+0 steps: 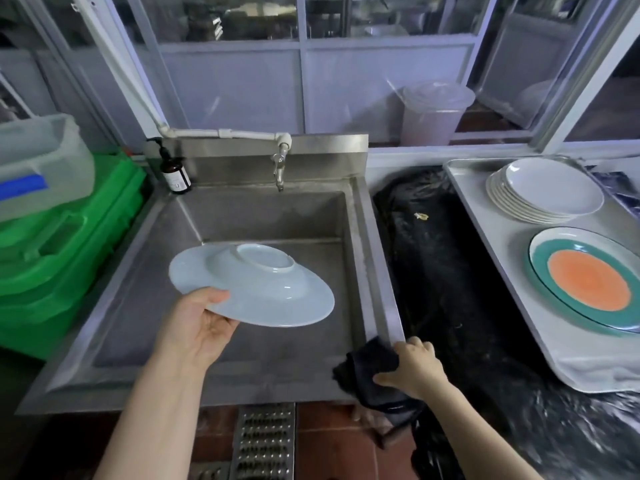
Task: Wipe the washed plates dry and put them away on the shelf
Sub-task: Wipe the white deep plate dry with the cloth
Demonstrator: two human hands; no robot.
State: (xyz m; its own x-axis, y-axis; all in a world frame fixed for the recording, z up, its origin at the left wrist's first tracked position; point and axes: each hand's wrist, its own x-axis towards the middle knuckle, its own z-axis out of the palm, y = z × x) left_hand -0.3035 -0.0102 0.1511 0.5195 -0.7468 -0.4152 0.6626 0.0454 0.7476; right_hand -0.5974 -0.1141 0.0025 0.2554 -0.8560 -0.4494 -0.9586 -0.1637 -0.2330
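Note:
My left hand (202, 323) grips the near rim of a pale blue deep plate (256, 285), held upside down and tilted over the steel sink (242, 379). Its foot ring faces up. My right hand (414, 367) holds a dark cloth (372, 367) at the sink's front right corner; the cloth hangs over the edge. On a white tray (485, 216) to the right sit a stack of several white plates (547, 190) and an oval plate with an orange centre and a teal ring (588, 280).
A tap (280, 168) juts over the sink's back wall, with a brown pump bottle (175, 174) at the back left corner. Green crates (62, 251) and a clear bin (41, 161) stand left. A black plastic-covered surface (440, 271) lies between sink and tray. A floor drain grate (265, 441) is below.

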